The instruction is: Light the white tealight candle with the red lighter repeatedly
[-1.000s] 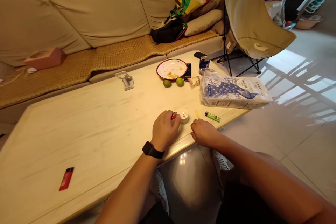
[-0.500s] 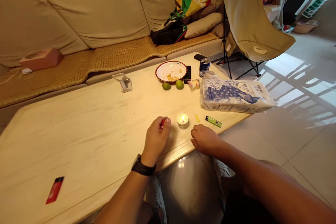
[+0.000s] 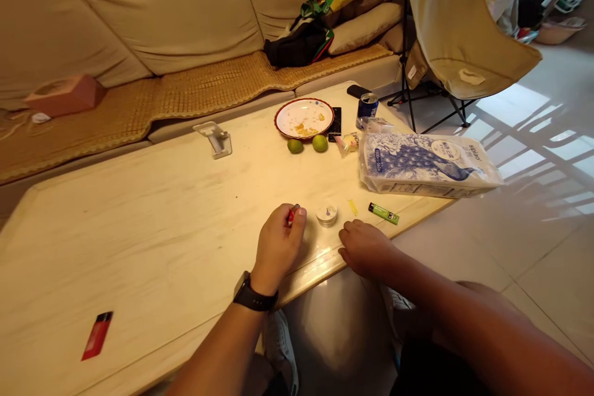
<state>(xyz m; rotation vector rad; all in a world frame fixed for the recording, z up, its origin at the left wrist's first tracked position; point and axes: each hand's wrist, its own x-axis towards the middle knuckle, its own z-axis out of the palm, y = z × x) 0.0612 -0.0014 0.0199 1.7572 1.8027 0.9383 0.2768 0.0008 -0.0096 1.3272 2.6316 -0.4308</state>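
Note:
My left hand (image 3: 281, 241), with a black watch on its wrist, is closed around a red lighter (image 3: 292, 215). Only the lighter's top end shows past the thumb. Just right of it a small white tealight candle (image 3: 327, 216) stands on the table; no clear flame shows at its wick. My right hand (image 3: 364, 246) rests by the near table edge, fingers curled in, with nothing visible in them. Beyond its fingers lie a thin yellow strip (image 3: 353, 207) and a green lighter (image 3: 383, 213). A second red lighter (image 3: 97, 335) lies far to the left.
On the pale table (image 3: 153, 229) are a red-rimmed plate (image 3: 290, 120) with food scraps, two green limes (image 3: 320, 143), a blue can (image 3: 367, 109), a large tissue pack (image 3: 422, 164) and a white stand (image 3: 214, 140). Behind are a sofa (image 3: 153, 0) and a folding chair (image 3: 464, 31).
My left hand, holding the red lighter, has drawn left, away from the candle. The flame grew bright half a second ago and now hardly shows. My right hand has stayed about where it was.

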